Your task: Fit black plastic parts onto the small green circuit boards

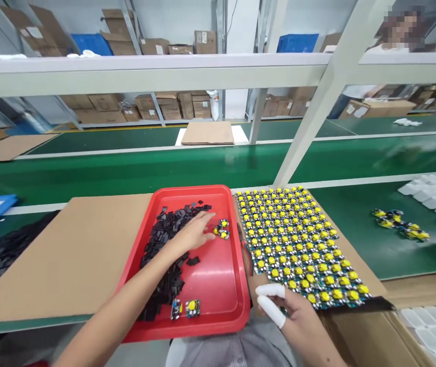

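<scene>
Bare tray floor (218, 275) right of black parts (164, 244).

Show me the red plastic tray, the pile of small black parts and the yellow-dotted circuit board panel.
Red plastic tray (218, 285), head view, bare floor.
Pile of small black parts (164, 237), head view, pile's middle.
Yellow-dotted circuit board panel (294, 239), head view, panel's centre.

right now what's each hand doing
left hand: open, fingers spread over the black parts in the red tray, gripping nothing.
right hand: open, holding nothing, resting at the board panel edge.
</scene>
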`<move>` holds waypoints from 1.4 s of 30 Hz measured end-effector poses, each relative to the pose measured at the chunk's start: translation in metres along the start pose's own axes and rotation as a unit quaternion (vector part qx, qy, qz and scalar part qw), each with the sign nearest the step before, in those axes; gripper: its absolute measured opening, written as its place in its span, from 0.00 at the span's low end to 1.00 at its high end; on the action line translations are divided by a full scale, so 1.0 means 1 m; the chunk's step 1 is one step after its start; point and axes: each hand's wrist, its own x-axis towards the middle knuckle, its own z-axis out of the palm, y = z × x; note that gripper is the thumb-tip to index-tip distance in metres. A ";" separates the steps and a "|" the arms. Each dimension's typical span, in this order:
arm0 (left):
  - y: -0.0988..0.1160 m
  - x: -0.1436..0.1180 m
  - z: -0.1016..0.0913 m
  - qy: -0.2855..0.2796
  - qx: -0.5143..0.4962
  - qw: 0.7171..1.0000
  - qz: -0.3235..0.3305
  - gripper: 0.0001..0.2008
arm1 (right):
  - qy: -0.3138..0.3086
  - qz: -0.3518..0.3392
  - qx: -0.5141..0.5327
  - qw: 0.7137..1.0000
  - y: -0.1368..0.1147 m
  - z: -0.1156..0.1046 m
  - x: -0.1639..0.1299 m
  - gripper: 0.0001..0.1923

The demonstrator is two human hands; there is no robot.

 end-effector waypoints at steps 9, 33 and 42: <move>0.043 -0.117 -0.055 -0.098 0.025 0.992 -0.072 0.08 | -0.118 -0.237 -0.284 0.922 -0.021 0.045 0.036 0.12; 0.065 -0.156 0.002 -0.151 0.050 0.987 -0.019 0.05 | -0.090 -0.196 -0.118 0.969 -0.005 0.048 0.059 0.12; 0.083 -0.150 0.020 0.042 -0.411 0.882 -0.225 0.16 | -0.103 -0.124 0.031 0.986 -0.013 0.039 0.035 0.14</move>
